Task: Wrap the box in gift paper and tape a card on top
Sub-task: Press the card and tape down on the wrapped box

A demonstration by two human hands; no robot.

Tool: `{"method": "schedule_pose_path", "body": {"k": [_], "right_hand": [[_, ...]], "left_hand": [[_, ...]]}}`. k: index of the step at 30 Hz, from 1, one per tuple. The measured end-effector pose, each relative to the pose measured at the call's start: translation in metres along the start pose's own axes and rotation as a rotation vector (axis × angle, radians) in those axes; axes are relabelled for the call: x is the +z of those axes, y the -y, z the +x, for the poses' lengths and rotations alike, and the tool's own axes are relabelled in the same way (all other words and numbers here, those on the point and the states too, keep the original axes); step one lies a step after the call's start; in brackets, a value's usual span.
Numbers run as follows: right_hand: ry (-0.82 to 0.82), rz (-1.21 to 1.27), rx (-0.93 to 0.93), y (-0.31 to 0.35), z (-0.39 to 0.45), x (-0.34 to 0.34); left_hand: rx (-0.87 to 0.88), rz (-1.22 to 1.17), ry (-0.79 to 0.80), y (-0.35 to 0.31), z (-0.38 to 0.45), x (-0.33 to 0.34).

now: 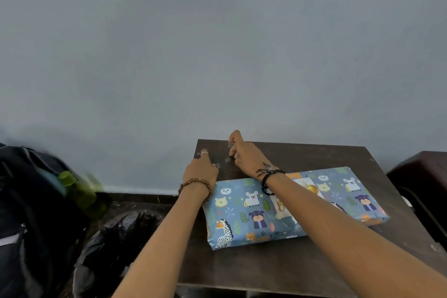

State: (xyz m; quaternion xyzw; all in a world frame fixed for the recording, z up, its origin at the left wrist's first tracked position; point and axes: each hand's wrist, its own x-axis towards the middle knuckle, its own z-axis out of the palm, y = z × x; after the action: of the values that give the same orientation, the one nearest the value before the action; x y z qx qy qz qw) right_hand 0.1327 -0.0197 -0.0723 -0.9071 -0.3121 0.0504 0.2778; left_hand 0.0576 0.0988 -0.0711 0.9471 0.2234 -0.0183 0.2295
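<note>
My right hand (244, 152) seems to pinch a small clear tape piece (230, 144) off the dark wooden table (314, 266), my left hand (202, 172) pressing relaxed beside it, while the blue animal-print wrapped box (242, 215), white card (302, 191) on top, lies lengthwise just behind my wrists, nearer my right.

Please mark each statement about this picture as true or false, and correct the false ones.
1. The box is already covered in animal-print paper. True.
2. The card lies on top of the box. True.
3. Both hands rest on the box. False: the left hand and right hand are beyond it, at the far left part of the table.
4. The box stands on its end. False: it lies flat.
5. A green bottle is on the table. False: it is off to the left, by a dark bag.
</note>
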Motion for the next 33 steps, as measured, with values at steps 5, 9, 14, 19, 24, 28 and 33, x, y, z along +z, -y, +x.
{"method": "schedule_pose_path", "body": {"k": [5, 9, 14, 19, 24, 28, 33], "right_hand": [[-0.002, -0.02, -0.019, 0.0, 0.0, -0.001], [0.053, -0.004, -0.032, -0.001, 0.0, 0.0], [-0.023, 0.092, 0.005, -0.005, 0.004, 0.002], [-0.019, 0.058, -0.022, -0.004, 0.003, 0.003], [0.003, 0.096, 0.002, -0.009, 0.006, 0.002], [-0.009, 0.078, 0.049, -0.008, 0.011, 0.002], [-0.047, -0.06, 0.002, -0.006, 0.014, 0.0]], "left_hand": [[0.019, 0.062, 0.007, -0.002, 0.0, -0.004], [0.034, 0.101, 0.013, -0.005, -0.002, -0.004], [0.04, 0.111, 0.019, -0.004, -0.003, -0.006], [0.042, 0.12, 0.022, -0.005, -0.004, -0.007], [0.049, 0.112, 0.019, -0.004, -0.002, -0.005], [0.057, 0.103, 0.009, -0.003, -0.003, -0.005], [0.066, 0.104, 0.004, -0.003, -0.003, -0.004]]}}
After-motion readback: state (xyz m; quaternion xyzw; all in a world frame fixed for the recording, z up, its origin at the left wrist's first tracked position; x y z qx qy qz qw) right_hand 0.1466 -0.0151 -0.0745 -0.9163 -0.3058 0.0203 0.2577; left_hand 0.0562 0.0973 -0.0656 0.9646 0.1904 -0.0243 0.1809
